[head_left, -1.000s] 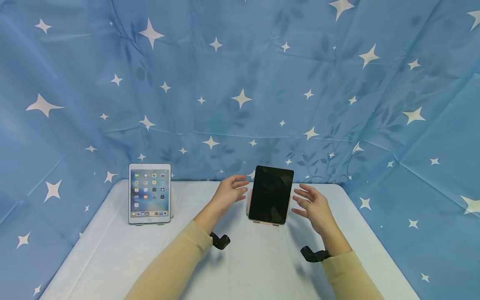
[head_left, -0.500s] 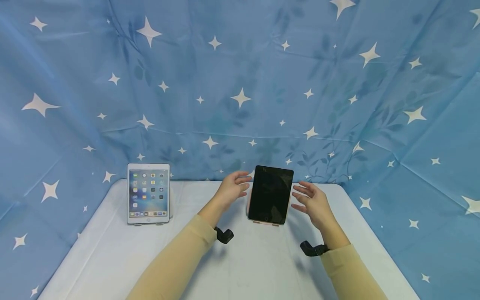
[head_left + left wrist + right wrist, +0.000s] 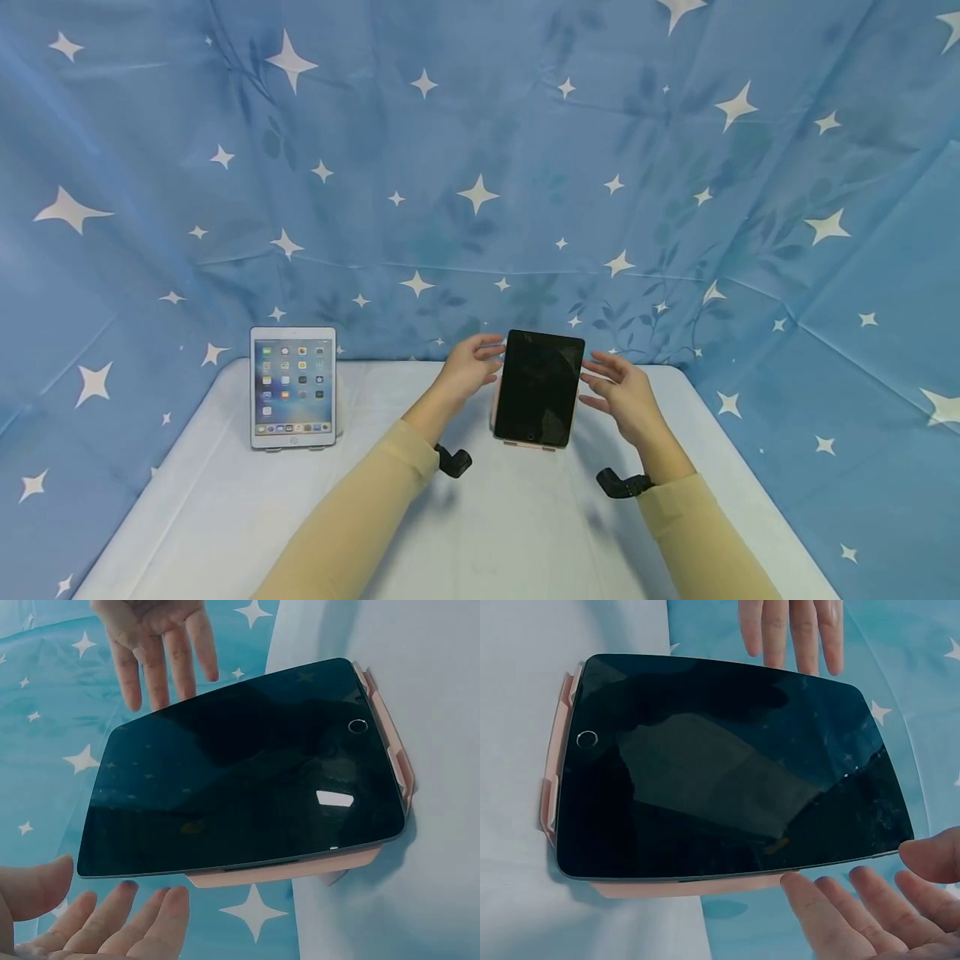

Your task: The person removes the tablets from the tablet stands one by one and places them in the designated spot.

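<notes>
A black tablet (image 3: 539,388) with a dark screen leans upright on a pink stand (image 3: 285,871), slightly turned. To its left is my left hand (image 3: 467,371), fingers spread and loosely bent beside the edge. My right hand (image 3: 628,400) faces it from the other side, palm inward. In the left wrist view, the left fingers lie just off the tablet's side, with a small gap. The right wrist view puts the right thumb (image 3: 934,855) at the tablet's upper corner and the fingers along its edge; whether they touch I cannot tell. Neither hand grips it.
A white tablet (image 3: 293,387) with a lit screen of app icons stands on its own stand at the left of the white-covered table (image 3: 495,533). A blue curtain (image 3: 480,125) with white stars hangs behind and at both sides.
Both hands have come nearer to the black tablet: the left has moved right and slightly up, the right a little left. The tablet stays on its stand; the head view has shifted slightly.
</notes>
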Tool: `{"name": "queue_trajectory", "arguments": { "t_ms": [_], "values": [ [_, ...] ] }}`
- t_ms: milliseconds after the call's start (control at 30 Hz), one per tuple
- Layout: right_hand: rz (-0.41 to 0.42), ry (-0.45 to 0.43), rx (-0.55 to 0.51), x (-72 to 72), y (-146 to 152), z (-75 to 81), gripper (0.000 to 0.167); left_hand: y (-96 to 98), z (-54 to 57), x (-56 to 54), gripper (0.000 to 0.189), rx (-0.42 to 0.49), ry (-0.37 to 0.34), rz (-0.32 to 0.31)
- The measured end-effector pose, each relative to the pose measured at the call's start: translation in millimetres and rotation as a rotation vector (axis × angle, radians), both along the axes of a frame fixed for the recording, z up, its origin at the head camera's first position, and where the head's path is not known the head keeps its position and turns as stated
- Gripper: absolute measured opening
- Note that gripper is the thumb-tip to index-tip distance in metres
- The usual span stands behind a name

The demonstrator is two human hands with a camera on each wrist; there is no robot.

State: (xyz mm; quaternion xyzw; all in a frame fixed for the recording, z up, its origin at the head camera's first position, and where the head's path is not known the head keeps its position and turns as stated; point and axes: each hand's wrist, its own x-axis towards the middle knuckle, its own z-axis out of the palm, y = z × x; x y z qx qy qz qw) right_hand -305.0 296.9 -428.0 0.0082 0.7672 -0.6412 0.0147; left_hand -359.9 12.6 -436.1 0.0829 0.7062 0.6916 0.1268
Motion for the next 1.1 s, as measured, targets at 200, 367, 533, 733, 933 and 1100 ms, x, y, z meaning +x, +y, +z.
{"name": "queue_trajectory", "arguments": {
  "t_ms": [200,367,533,733,933,1100],
  "values": [
    [-0.021,-0.018,0.011,-4.1,-4.3,2.8,0.06,3.1,3.2,-0.2,0.05,0.004,0.007,0.006],
    [-0.06,-0.024,0.019,-7.9,-6.3,3.7,0.059,4.6,3.0,-2.1,0.049,0.008,0.024,0.023],
    [-0.111,-0.021,0.014,-12.6,-8.3,3.5,0.055,6.2,2.4,-5.1,0.045,-0.002,0.049,0.047],
    [-0.175,-0.009,0.046,-16.8,-10.6,0.9,0.043,9.2,0.5,-7.0,0.037,-0.025,0.076,0.069],
    [-0.226,0.008,0.062,-19.2,-10.1,-0.5,0.035,13.7,0.9,-5.4,0.029,0.008,0.058,0.095],
    [-0.243,0.007,0.048,-19.0,-9.9,-0.8,0.032,15.6,1.0,-4.7,0.023,0.004,0.056,0.117]
  ]
}}
